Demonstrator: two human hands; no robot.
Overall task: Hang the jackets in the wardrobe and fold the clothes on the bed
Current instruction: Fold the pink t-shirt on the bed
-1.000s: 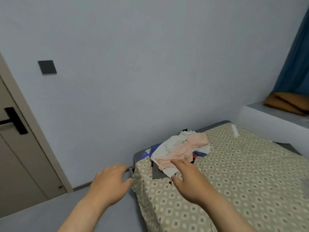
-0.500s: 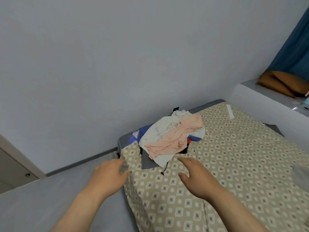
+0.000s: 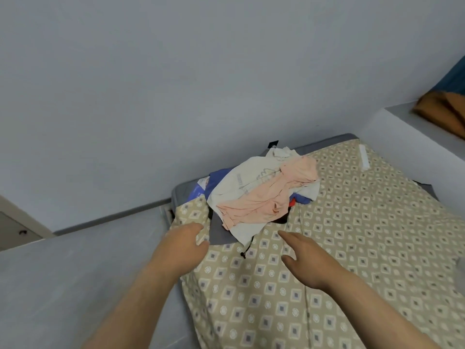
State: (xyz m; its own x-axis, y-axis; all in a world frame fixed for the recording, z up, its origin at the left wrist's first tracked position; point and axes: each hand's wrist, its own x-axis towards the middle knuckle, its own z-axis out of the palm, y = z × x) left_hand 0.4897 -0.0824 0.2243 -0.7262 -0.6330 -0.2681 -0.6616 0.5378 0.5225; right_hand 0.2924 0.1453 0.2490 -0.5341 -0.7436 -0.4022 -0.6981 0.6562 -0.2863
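Head view: we reach toward the clothes pile (image 3: 261, 195) on the bed (image 3: 377, 235).
The pile lies unfolded at the bed's corner by the wall; folding hasn't begun. Our right hand (image 3: 309, 260) hovers just short, fingers spread, empty. Our left hand (image 3: 180, 248) touches the cover (image 3: 251, 298) at its corner, perhaps pinching it; we cannot tell. Next: lift the top garment (image 3: 276, 195) clear. Both hands are nearer than a second ago.

Bare sheet (image 3: 352, 235) lies open right of the clothes pile (image 3: 261, 195).

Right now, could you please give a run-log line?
left hand: grips bedsheet | right hand: extended toward clothes pile | pile: unfolded
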